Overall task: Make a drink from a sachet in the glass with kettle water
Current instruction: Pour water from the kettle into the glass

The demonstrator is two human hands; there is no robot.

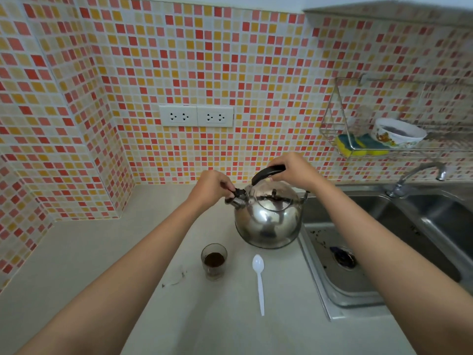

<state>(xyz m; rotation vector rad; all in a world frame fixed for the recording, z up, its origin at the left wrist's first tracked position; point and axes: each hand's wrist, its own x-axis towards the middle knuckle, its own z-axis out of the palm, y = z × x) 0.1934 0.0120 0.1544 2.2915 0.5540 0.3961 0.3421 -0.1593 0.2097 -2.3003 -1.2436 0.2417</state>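
A shiny steel kettle (267,219) stands on the counter beside the sink. My right hand (294,170) grips its black arched handle from above. My left hand (212,187) pinches the black cap at the kettle's spout. In front of the kettle stands a small clear glass (214,261) with dark brown powder in its bottom. A white plastic spoon (259,280) lies on the counter to the right of the glass, bowl pointing away from me. No sachet is in sight.
A steel sink (363,252) with a tap (419,175) lies right of the kettle. A wire rack (337,139) on the wall holds sponges and a bowl. Two wall sockets (195,116) sit above the counter. A small scrap (176,279) lies left of the glass.
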